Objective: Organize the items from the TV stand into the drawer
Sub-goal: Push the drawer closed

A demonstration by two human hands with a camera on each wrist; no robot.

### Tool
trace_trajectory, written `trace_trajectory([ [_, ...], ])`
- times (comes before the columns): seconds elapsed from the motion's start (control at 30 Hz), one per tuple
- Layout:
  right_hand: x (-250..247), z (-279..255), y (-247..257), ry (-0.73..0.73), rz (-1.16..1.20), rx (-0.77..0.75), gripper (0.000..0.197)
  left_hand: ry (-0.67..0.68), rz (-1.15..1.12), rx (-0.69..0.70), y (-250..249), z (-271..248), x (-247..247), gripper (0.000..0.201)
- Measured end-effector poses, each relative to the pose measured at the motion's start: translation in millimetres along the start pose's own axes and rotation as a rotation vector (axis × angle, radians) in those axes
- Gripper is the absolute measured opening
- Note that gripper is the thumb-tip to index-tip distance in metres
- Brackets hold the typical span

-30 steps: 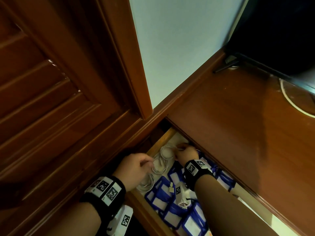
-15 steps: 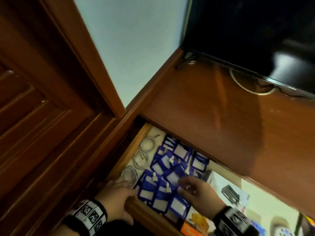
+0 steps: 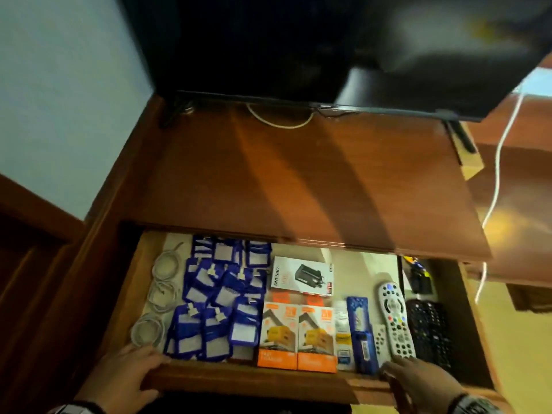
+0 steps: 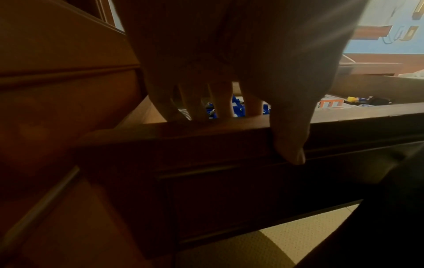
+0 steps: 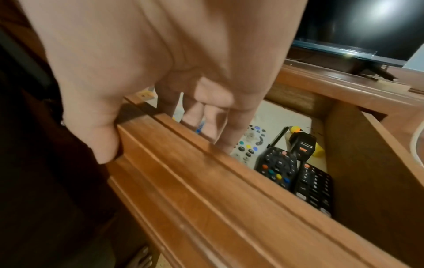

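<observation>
Little print can be read. On the white box (image 3: 302, 274) in the drawer (image 3: 239, 380) a brand is printed sideways along its left edge, approx. "ONEMATE", but blurred, so not certain. Large figures, prob. "20", are seen at the top right of each of the two orange boxes (image 3: 297, 336); the rest of their print is too small. Digits 1, 4, 7 are made out on the black remote (image 5: 314, 183) keypad.

Warm dim light is falling unevenly; glare is blooming on the television screen (image 5: 376, 20), motion blur is smearing edges, and the left wrist view is sinking into shadow.
</observation>
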State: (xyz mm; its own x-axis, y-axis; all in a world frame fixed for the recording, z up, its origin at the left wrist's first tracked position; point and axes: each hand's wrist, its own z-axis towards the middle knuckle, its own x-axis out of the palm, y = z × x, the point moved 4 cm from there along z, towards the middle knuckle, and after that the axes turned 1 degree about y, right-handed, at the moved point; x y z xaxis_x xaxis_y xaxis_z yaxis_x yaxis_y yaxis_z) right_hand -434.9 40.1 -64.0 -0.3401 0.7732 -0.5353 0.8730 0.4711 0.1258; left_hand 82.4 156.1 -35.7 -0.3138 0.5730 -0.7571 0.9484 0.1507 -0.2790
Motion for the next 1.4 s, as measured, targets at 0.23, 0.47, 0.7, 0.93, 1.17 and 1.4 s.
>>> trace_trajectory([
  [0.23, -15.8, 6.8, 3.0, 0.004, -0.031, 0.004, 0.041, -0.003, -0.001, -0.086, 3.7, 4.7, -10.2, 0.047],
  [0.47, -64.4, 19.0, -25.4, -0.304, 0.051, 0.145, 0.019, -0.13, -0.024, -0.175, 1.7, 57.6, -40.6, 0.046],
  [0.7, -101.7, 29.5, -32.0, -0.825, 0.243, 0.364, 0.041, -0.505, -0.078, -0.297, -15.7, 107.9, -85.2, 0.038],
  [0.93, -74.9, 53.9, 8.4, -0.765, 0.877, 0.471, 0.101, -0.579, -0.384, -0.464, -35.0, 114.2, -59.9, 0.107],
  [1.17, -112.1, 75.1, 12.2, -0.708, 1.432, 0.581, 0.148, -0.668, -0.852, -0.641, -59.6, 134.5, -81.5, 0.135],
  [1.4, -107.7, 90.6, 15.4, -0.792, 1.331, 0.616, 0.127, -0.565, -0.881, -0.759, -50.5, 145.3, -62.5, 0.155],
])
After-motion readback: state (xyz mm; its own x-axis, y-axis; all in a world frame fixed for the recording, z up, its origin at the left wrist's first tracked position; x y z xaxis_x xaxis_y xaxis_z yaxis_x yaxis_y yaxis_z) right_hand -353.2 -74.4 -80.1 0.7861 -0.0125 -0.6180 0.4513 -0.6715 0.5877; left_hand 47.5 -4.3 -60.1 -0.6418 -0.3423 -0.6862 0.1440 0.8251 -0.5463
